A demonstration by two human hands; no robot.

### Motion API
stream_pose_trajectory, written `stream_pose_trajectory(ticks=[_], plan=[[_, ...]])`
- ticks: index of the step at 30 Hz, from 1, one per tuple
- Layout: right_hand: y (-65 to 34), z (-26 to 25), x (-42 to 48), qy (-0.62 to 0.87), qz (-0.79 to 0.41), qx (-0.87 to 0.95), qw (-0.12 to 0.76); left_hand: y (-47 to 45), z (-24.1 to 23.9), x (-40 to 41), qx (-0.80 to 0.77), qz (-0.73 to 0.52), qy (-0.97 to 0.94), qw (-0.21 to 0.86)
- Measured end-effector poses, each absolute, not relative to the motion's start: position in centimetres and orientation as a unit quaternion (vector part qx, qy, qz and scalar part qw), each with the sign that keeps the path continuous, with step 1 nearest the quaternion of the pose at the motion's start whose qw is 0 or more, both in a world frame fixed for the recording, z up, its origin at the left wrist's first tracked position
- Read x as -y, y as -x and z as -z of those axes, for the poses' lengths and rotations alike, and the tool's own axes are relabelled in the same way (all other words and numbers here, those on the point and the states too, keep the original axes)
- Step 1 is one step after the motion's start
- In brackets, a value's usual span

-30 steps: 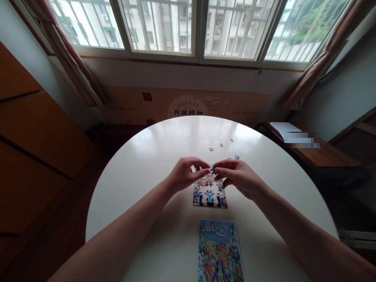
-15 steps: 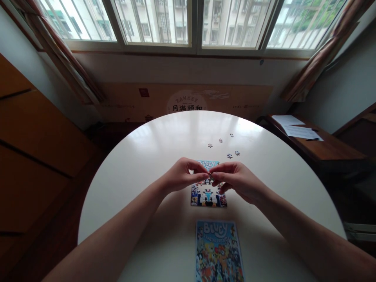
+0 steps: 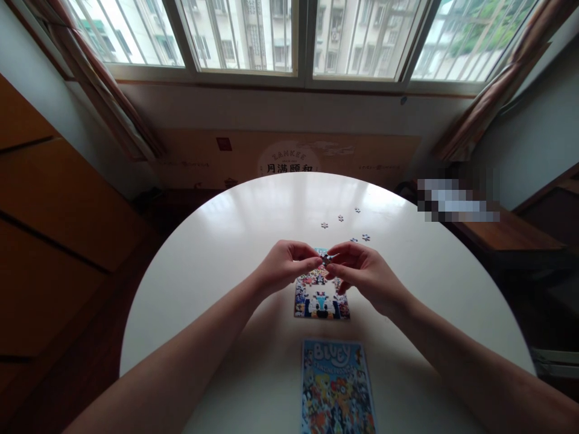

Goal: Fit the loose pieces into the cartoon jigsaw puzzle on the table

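Note:
My left hand (image 3: pixel 286 265) and my right hand (image 3: pixel 362 271) meet above a small, partly assembled colourful jigsaw puzzle (image 3: pixel 320 298) on a round white table (image 3: pixel 226 253). Both hands pinch a tiny dark puzzle piece (image 3: pixel 325 258) between thumb and fingertips, held just above the puzzle's far edge. The puzzle has a white gap in its middle. Its top part is hidden by my fingers.
A colourful reference picture card (image 3: pixel 337 389) lies near the table's front edge. Several loose puzzle pieces (image 3: pixel 344 226) are scattered beyond my hands to the right. A wooden side table (image 3: pixel 502 232) stands at right, a wooden cabinet (image 3: pixel 49 229) at left, windows behind.
My hands have stayed together over the puzzle, lifting the pinched piece slightly. The view has shifted a little.

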State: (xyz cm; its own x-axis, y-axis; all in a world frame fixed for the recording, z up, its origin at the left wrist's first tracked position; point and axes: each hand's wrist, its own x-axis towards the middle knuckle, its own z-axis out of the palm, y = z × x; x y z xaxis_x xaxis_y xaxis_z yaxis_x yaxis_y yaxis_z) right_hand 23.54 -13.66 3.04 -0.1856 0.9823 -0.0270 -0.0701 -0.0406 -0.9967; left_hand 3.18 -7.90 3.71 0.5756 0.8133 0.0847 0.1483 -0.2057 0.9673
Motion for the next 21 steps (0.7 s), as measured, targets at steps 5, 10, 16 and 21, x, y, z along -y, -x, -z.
stream_pose_trajectory(ticks=[5, 10, 16, 21], plan=[[-23.4, -2.7, 13.8, 0.454, -0.531, 0.520, 0.491, -3.6, -4.0, 8.6, -0.313, -0.280, -0.733, 0.535], [-23.8, -2.7, 13.8, 0.452, -0.509, 0.535, 0.500, -3.6, -4.4, 9.0, -0.291, -0.234, -0.775, 0.510], [-24.4, -2.9, 13.6, 0.475, -0.502, 0.547, 0.472, -3.2, -4.4, 8.4, -0.322, -0.243, -0.751, 0.523], [-24.5, -2.7, 13.6, 0.485, -0.453, 0.588, 0.462, -3.5, -3.8, 8.3, -0.318, -0.240, -0.745, 0.535]])
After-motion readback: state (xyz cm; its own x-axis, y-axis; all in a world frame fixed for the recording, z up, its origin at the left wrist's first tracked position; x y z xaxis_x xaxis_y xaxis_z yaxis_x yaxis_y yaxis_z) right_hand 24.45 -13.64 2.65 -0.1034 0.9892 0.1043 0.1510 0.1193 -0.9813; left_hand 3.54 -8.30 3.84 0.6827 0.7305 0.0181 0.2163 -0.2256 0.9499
